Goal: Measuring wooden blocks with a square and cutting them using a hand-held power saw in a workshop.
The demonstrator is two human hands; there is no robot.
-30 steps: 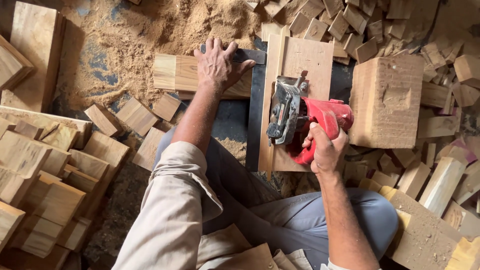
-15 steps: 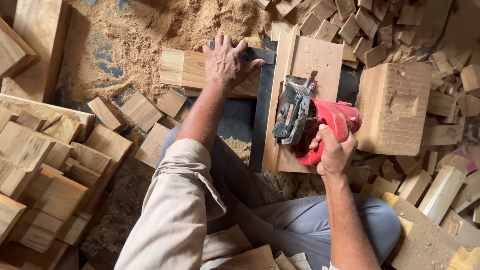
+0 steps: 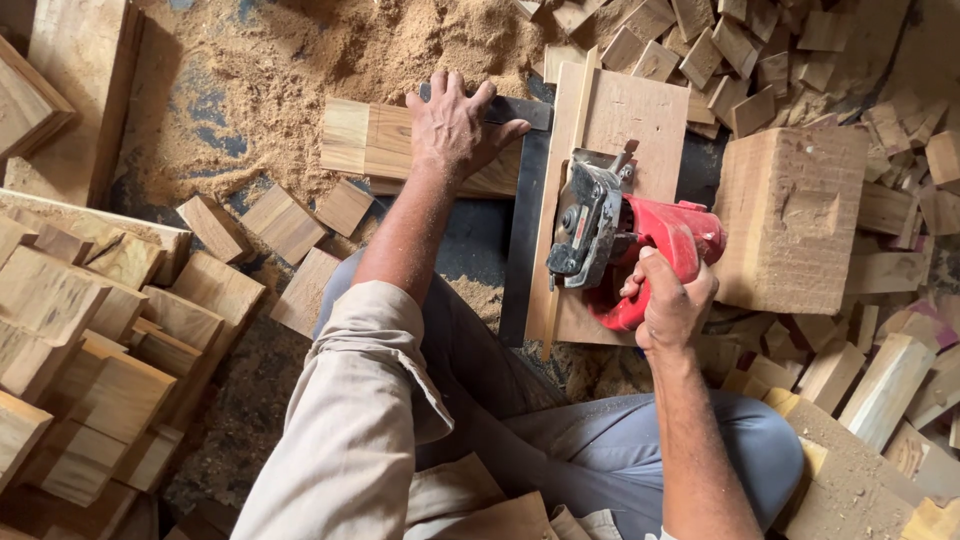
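My left hand (image 3: pixel 455 128) lies flat, fingers spread, pressing down on a long wooden plank (image 3: pixel 375 145) that runs left to right. My right hand (image 3: pixel 672 302) grips the handle of a red circular saw (image 3: pixel 625 245). The saw sits on a light wooden guide board (image 3: pixel 625 115) with a thin strip along its left edge, just right of the plank's end. The blade area is hidden under the saw's metal housing.
Sawdust (image 3: pixel 300 50) covers the ground at the top left. Several cut wooden blocks (image 3: pixel 90 340) are stacked at the left, and more lie scattered at the top right (image 3: pixel 740 50). A large wooden block (image 3: pixel 790 215) stands right of the saw. My legs (image 3: pixel 600 440) are below.
The saw and my right hand have stayed near the same spot on the guide board. My left hand stays pressed on the plank. The view has shifted slightly.
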